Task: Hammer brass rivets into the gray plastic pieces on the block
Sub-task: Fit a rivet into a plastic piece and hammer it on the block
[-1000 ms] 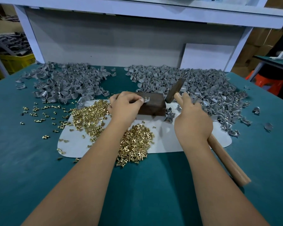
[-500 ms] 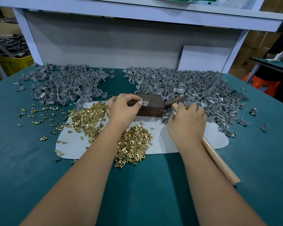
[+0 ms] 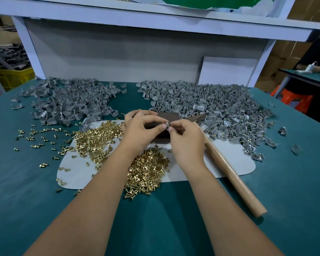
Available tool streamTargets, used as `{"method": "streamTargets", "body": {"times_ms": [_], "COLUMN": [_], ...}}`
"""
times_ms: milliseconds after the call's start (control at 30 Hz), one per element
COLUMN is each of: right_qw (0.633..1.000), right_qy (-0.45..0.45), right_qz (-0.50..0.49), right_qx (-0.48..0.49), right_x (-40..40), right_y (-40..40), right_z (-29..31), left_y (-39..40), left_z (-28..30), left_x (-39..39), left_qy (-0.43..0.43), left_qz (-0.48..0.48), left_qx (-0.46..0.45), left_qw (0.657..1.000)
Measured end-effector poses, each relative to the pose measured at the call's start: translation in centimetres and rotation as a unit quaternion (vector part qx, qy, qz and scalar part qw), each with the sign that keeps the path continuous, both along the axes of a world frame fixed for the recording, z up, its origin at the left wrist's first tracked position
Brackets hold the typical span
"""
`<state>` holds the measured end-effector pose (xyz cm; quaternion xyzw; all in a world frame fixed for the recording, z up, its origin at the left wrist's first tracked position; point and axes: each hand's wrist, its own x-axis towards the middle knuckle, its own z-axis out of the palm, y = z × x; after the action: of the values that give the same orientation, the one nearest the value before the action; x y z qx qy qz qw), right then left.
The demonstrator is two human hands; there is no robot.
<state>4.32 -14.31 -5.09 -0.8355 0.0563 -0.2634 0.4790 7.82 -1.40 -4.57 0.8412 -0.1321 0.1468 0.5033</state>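
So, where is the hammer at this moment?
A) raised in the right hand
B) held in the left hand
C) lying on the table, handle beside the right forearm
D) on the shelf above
C: the hammer lies on the table while the right hand and left hand together pinch a small gray piece.

The setting was a small assembly workshop. A workbench covered in a green mat (image 3: 44,182) carried bulk heaps of gray plastic parts (image 3: 211,100) and loose brass rivets (image 3: 98,137). A white shelf frame (image 3: 155,21) stood over the bench. A yellow crate (image 3: 13,76), cardboard boxes (image 3: 284,58) and a second bench (image 3: 307,76) stood nearby.
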Motion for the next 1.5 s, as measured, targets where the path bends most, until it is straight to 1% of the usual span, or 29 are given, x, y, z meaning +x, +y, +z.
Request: {"method": "streamTargets", "body": {"times_ms": [67, 133, 267, 300, 333, 367, 433, 467, 567, 633, 733, 833, 900, 967, 1000, 1033, 1067, 1133, 1167, 1200, 1300, 1333, 1367, 1433, 1500], "right_qw": [0.999, 0.999, 0.993, 0.992, 0.993, 0.996, 0.997, 0.995, 0.983, 0.98, 0.98, 0.961, 0.952, 0.945, 0.94, 0.933, 0.924, 0.903, 0.891, 0.877, 0.837, 0.834, 0.841, 0.867, 0.878], "right_qy": [0.017, 0.028, 0.072, 0.078, 0.071, 0.051, -0.001, -0.001, 0.085, 0.08, 0.032, -0.043, -0.096, -0.135, -0.149, -0.16, -0.165, -0.144, -0.113, -0.08, -0.003, 0.013, 0.028, 0.062, 0.091], "right_qz": [0.002, 0.007, 0.024, 0.026, 0.018, -0.003, -0.072, -0.104, -0.154, -0.154, -0.11, -0.049, -0.02, 0.013, 0.039, 0.073, 0.114, 0.195, 0.227, 0.254, 0.296, 0.3, 0.301, 0.304, 0.317], "right_qx": [0.037, 0.036, -0.085, -0.099, -0.093, -0.068, -0.005, 0.004, -0.054, -0.094, -0.165, -0.27, -0.291, -0.298, -0.306, -0.315, -0.325, -0.354, -0.377, -0.399, -0.461, -0.463, -0.448, -0.389, -0.348], "right_x": [0.2, 0.4, 1.4, 2.0, 2.5, 3.1, 4.3, 4.9, 5.4, 4.8, 3.4, 2.1, 1.4, 0.8, 0.6, 0.4, 0.4, 0.2, 0.2, 0.2, 0.3, 0.3, 0.3, 0.2, 0.0], "right_y": [0.0, 0.0, -0.3, -0.5, -0.6, -0.8, -1.5, -1.9, -1.7, -0.4, 2.0, 3.7, 4.6, 5.4, 5.7, 5.9, 6.0, 6.1, 6.2, 6.3, 6.8, 6.9, 7.1, 7.3, 7.6], "right_z": [0.2, 0.7, 2.1, 2.5, 3.0, 3.5, 4.3, 4.5, 4.0, 3.1, 1.5, 0.7, 0.7, 0.9, 0.9, 0.9, 0.9, 0.7, 0.6, 0.4, 0.0, 0.1, 0.1, 0.3, 0.5], "left_y": [0.0, -0.1, -0.2, -0.2, -0.1, -0.1, 0.0, 0.0, 0.0, -0.1, -0.2, 0.2, 1.5, 3.7, 5.0, 6.5, 7.8, 9.7, 10.2, 10.4, 10.2, 10.1, 10.0, 10.0, 9.9], "left_z": [-0.1, -0.2, -0.2, -0.2, -0.2, -0.3, -0.5, -0.6, -0.6, -0.8, -1.0, -0.6, -0.2, 0.2, 0.2, 0.0, -0.1, -0.4, -0.6, -0.7, -0.8, -0.9, -1.0, -1.1, -1.0], "left_x": [0.2, 0.3, 0.7, 0.9, 1.1, 1.3, 1.6, 1.7, 2.0, 2.2, 2.3, 2.4, 2.6, 2.9, 3.1, 3.2, 3.3, 3.1, 3.0, 3.1, 3.2, 3.2, 3.2, 3.2, 3.3], "left_qy": [0.009, 0.024, 0.056, 0.067, 0.079, 0.091, 0.102, 0.102, 0.089, 0.076, 0.03, -0.008, -0.018, -0.024, -0.013, 0.019, 0.069, 0.174, 0.204, 0.211, 0.152, 0.136, 0.122, 0.086, 0.04], "left_qz": [-0.007, -0.008, 0.011, 0.018, 0.023, 0.026, 0.031, 0.032, 0.035, 0.038, 0.082, 0.116, 0.151, 0.22, 0.258, 0.289, 0.307, 0.314, 0.314, 0.319, 0.343, 0.344, 0.342, 0.334, 0.319], "left_qx": [-0.006, -0.023, -0.098, -0.116, -0.129, -0.133, -0.134, -0.134, -0.126, -0.108, -0.044, 0.036, 0.055, 0.087, 0.121, 0.16, 0.192, 0.218, 0.222, 0.223, 0.22, 0.217, 0.216, 0.198, 0.148], "left_qw": [1.0, 0.999, 0.994, 0.991, 0.988, 0.987, 0.985, 0.985, 0.987, 0.991, 0.995, 0.993, 0.987, 0.971, 0.958, 0.944, 0.93, 0.908, 0.9, 0.897, 0.901, 0.903, 0.906, 0.918, 0.935]}}
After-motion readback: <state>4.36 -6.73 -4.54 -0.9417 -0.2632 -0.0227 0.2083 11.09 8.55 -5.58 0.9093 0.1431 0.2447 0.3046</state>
